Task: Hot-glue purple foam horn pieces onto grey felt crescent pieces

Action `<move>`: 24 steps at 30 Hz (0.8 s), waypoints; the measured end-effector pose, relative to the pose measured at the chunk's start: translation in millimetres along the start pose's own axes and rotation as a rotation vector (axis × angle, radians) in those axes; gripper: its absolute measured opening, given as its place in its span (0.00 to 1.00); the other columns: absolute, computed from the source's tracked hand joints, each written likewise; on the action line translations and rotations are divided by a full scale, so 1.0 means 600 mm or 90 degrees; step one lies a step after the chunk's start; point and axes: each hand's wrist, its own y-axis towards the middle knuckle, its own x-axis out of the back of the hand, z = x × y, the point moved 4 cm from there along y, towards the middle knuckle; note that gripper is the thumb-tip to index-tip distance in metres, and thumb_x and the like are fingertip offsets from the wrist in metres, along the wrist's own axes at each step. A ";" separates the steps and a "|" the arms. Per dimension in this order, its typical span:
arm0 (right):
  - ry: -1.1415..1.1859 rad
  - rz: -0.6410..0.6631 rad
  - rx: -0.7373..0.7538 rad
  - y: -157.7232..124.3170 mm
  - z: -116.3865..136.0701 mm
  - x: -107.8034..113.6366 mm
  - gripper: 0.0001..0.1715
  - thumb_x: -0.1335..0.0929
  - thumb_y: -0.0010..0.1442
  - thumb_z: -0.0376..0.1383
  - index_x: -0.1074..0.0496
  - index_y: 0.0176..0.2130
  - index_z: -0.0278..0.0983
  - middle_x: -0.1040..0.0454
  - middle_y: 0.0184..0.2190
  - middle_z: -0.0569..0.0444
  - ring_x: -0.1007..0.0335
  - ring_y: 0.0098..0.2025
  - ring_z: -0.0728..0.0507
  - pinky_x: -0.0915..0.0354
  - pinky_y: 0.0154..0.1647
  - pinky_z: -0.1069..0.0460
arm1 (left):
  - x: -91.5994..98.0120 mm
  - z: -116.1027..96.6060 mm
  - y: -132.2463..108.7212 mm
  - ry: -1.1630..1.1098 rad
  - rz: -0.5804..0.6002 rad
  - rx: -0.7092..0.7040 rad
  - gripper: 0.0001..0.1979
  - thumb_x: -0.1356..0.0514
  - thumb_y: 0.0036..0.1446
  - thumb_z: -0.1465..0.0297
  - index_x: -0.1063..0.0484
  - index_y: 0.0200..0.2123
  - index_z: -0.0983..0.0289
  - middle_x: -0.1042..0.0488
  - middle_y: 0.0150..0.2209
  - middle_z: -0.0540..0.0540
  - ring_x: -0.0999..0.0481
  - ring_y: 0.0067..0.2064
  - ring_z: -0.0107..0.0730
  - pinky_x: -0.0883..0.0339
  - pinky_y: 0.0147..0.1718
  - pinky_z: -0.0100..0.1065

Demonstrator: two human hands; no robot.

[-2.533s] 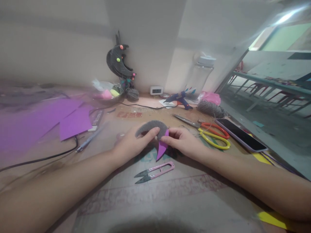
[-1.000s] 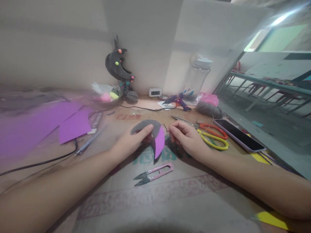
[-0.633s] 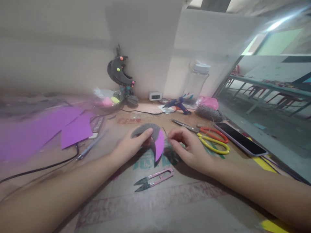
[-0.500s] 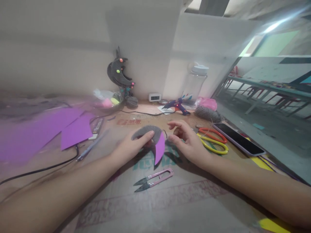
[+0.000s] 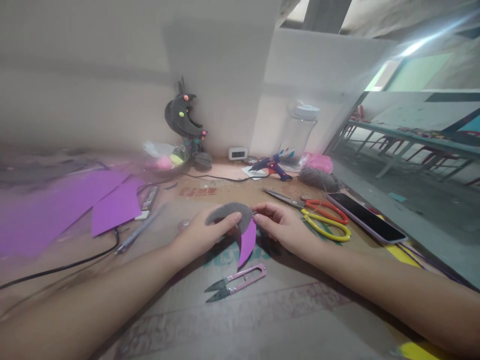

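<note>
My left hand [image 5: 210, 231] is closed on a crescent of purple card [image 5: 248, 242], its thumb pressing the wrapped part. Grey yarn [image 5: 230, 212] covers the crescent's upper portion, while the lower tip is bare purple. At the crescent's right edge, my right hand [image 5: 279, 222] pinches the grey yarn between thumb and fingertips; the strand itself is mostly hidden. Just below both hands, pink-handled thread snips [image 5: 237, 283] lie on the table with blades pointing left. To the right of my right hand rest scissors [image 5: 324, 217] with orange and yellow handles.
Purple card sheets [image 5: 116, 207] and a pen [image 5: 135, 235] lie left. Behind are a finished-looking grey crescent [image 5: 183, 117], a small clock [image 5: 238, 153], a glue gun [image 5: 272, 166], a clear bottle [image 5: 300, 132] and a grey yarn ball [image 5: 318, 178]. A phone [image 5: 367, 217] sits right.
My right hand has moved left and down to the crescent, and its fingers have closed on the yarn at the edge. The left hand keeps its hold.
</note>
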 end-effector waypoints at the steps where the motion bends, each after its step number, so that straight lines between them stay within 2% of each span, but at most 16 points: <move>1: 0.006 -0.002 -0.002 0.001 -0.003 0.000 0.14 0.30 0.56 0.42 0.28 0.40 0.36 0.25 0.32 0.55 0.30 0.33 0.49 0.34 0.33 0.54 | 0.000 0.000 0.000 0.008 -0.002 -0.001 0.15 0.42 0.57 0.57 0.29 0.29 0.63 0.26 0.27 0.48 0.29 0.31 0.31 0.39 0.30 0.29; 5: -0.011 -0.005 -0.008 0.002 -0.011 0.001 0.14 0.30 0.57 0.44 0.27 0.37 0.36 0.26 0.29 0.56 0.33 0.27 0.51 0.38 0.26 0.56 | 0.001 0.001 -0.001 0.018 0.001 0.004 0.15 0.42 0.56 0.56 0.28 0.30 0.63 0.25 0.28 0.50 0.27 0.32 0.33 0.37 0.31 0.30; 10: -0.057 -0.010 0.002 0.001 -0.010 0.000 0.15 0.32 0.58 0.45 0.27 0.35 0.36 0.26 0.29 0.54 0.33 0.29 0.49 0.37 0.29 0.55 | 0.000 -0.002 -0.002 0.028 0.030 -0.011 0.15 0.42 0.57 0.57 0.28 0.29 0.63 0.25 0.27 0.50 0.28 0.30 0.31 0.38 0.30 0.30; 13: -0.095 -0.009 0.012 0.000 -0.004 0.000 0.16 0.32 0.59 0.46 0.27 0.34 0.36 0.28 0.28 0.55 0.35 0.27 0.50 0.40 0.27 0.55 | -0.001 -0.003 -0.002 0.032 0.042 -0.013 0.16 0.43 0.57 0.56 0.29 0.27 0.63 0.26 0.26 0.49 0.29 0.28 0.30 0.39 0.28 0.29; 19: -0.144 -0.029 0.012 -0.003 0.004 0.005 0.23 0.38 0.63 0.50 0.26 0.35 0.34 0.39 0.19 0.60 0.46 0.21 0.52 0.49 0.20 0.56 | 0.001 0.001 0.000 0.002 0.015 -0.009 0.16 0.43 0.57 0.56 0.31 0.26 0.63 0.29 0.24 0.48 0.31 0.28 0.30 0.39 0.29 0.29; 21: -0.124 -0.037 0.020 -0.001 0.004 0.008 0.24 0.40 0.65 0.50 0.27 0.41 0.34 0.36 0.23 0.58 0.46 0.21 0.52 0.49 0.19 0.56 | 0.002 0.002 0.001 -0.014 0.010 -0.004 0.16 0.43 0.57 0.57 0.32 0.25 0.63 0.30 0.24 0.47 0.32 0.28 0.29 0.39 0.29 0.29; 24: -0.075 -0.090 0.065 0.002 0.004 0.018 0.20 0.39 0.65 0.47 0.33 0.50 0.38 0.32 0.35 0.55 0.43 0.23 0.53 0.45 0.21 0.56 | 0.003 0.001 0.001 -0.022 0.005 0.011 0.17 0.43 0.57 0.56 0.32 0.25 0.64 0.30 0.23 0.47 0.32 0.27 0.28 0.40 0.29 0.29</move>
